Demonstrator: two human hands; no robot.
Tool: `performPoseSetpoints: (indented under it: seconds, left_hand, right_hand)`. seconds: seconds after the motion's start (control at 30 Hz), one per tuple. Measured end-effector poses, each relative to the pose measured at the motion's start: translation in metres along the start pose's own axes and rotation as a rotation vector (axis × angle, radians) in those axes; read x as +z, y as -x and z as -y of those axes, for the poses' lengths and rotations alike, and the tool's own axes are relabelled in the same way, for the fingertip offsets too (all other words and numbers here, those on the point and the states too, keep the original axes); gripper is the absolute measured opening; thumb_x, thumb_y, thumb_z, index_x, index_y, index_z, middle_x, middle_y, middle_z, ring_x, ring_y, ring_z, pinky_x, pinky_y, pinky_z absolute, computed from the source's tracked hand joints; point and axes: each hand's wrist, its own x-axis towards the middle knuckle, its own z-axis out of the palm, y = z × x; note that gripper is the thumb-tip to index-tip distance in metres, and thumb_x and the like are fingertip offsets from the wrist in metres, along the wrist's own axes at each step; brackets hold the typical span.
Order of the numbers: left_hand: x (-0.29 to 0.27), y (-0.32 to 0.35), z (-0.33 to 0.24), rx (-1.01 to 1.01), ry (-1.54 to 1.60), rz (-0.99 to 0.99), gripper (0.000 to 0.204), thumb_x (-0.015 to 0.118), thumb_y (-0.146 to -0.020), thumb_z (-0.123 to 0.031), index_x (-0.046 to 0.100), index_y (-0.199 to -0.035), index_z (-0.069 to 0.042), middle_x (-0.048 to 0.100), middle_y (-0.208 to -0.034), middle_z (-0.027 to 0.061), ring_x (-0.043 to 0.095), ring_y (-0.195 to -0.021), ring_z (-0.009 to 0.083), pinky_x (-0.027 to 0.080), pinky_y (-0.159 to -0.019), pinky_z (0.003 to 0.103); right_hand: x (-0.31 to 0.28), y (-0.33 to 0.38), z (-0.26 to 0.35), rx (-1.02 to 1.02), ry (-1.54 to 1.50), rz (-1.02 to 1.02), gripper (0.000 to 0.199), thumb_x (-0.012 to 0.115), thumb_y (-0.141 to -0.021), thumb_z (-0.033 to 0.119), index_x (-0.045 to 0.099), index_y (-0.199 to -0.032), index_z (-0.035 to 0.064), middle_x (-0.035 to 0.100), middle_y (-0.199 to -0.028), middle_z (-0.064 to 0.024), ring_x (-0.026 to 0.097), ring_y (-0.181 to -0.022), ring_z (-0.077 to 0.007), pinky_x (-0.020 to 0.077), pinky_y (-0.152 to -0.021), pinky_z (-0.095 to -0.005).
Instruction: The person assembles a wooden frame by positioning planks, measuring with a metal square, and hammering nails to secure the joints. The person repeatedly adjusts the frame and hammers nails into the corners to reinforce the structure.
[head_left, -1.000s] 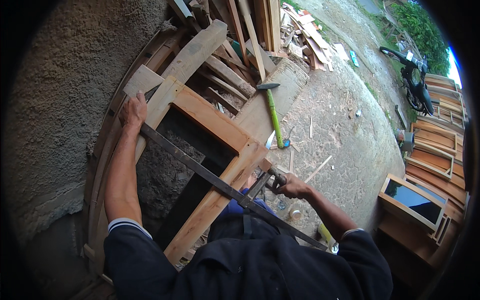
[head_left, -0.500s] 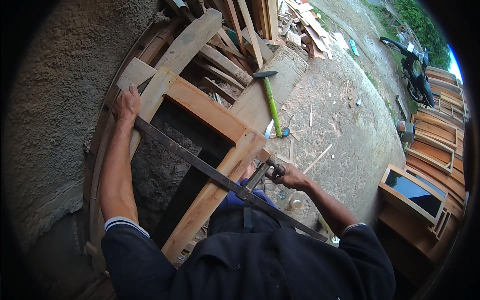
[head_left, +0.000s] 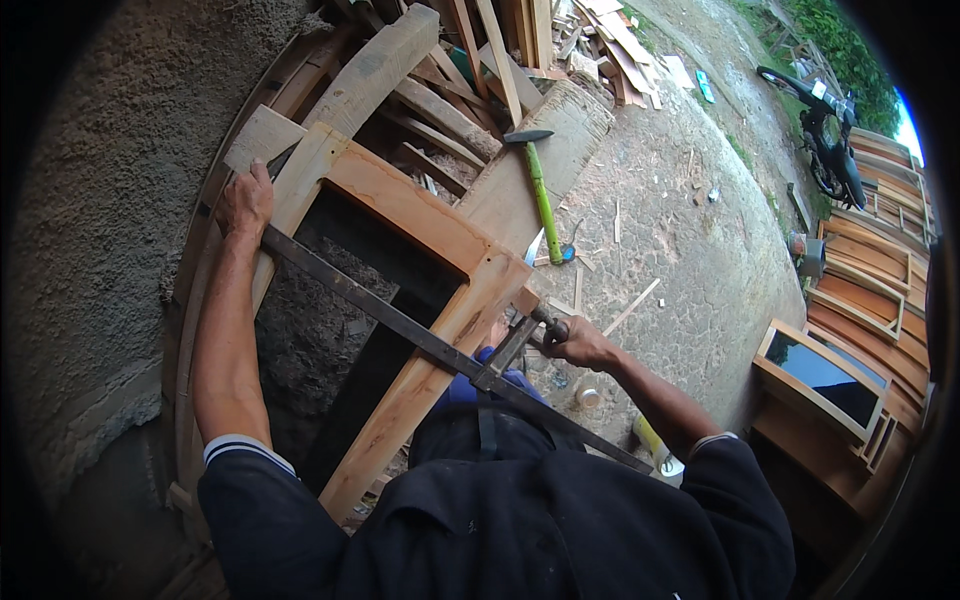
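A long dark metal bar clamp (head_left: 370, 308) lies slantwise across a wooden frame (head_left: 410, 210). At its left end my left hand (head_left: 248, 200) is closed around the clamp, fingertips up against a pale wood block (head_left: 264, 138); the clamp's jaw there is mostly hidden. My right hand (head_left: 578, 343) is wrapped around the screw handle of the clamp's sliding jaw (head_left: 508, 350). Between the screw tip and the frame's right corner sits a small scrap of wood (head_left: 525, 299). The frame rests on thick timber beams (head_left: 380, 70).
A hammer with a green handle (head_left: 540, 190) lies on a wide plank (head_left: 560, 120) beyond the frame. Scrap wood (head_left: 620, 50) is heaped at the back. A rough wall (head_left: 110, 200) rises at left. Wooden frames (head_left: 865, 265) and a motorcycle (head_left: 830, 140) stand at right.
The whole view has shifted slightly. Both hands keep their hold on the bar clamp, and the clamp lies across the frame as before.
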Motion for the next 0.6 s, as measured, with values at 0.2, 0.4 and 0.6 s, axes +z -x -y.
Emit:
performPoseSetpoints:
  seconds: [0.2,0.4,0.6]
  left_hand:
    - [-0.004,0.005,-0.005,-0.005,-0.007,-0.054,0.073,0.032,-0.104,-0.051,0.071,-0.103,0.011,0.066,-0.11,0.0385,0.063,-0.108,0.0563,0.048,-0.097,0.059]
    - [-0.007,0.006,-0.006,-0.001,-0.022,0.038,0.074,0.028,-0.104,-0.053,0.073,-0.105,0.006,0.068,-0.111,0.0346,0.064,-0.109,0.0537,0.048,-0.096,0.061]
    - [-0.021,0.015,-0.017,-0.036,-0.036,0.088,0.074,0.027,-0.104,-0.053,0.072,-0.109,0.006,0.068,-0.115,0.0338,0.064,-0.109,0.0533,0.05,-0.095,0.06]
  right_hand:
    - [0.008,0.012,0.006,-0.072,0.082,-0.239,0.013,0.071,-0.087,0.016,0.067,-0.096,0.0071,0.06,-0.067,-0.0052,0.061,-0.062,-0.0198,0.0486,-0.057,-0.0387]
    - [0.051,0.009,-0.003,0.075,0.566,-0.767,0.056,0.08,-0.083,0.043,0.06,-0.128,0.0163,0.073,-0.084,-0.0154,0.071,-0.077,-0.038,0.0551,-0.069,-0.0498]
    - [-0.009,0.001,0.0,0.148,-0.213,0.134,0.016,0.077,-0.083,0.014,0.066,-0.073,0.0068,0.054,-0.058,0.0038,0.048,-0.051,-0.0056,0.0366,-0.046,-0.028]
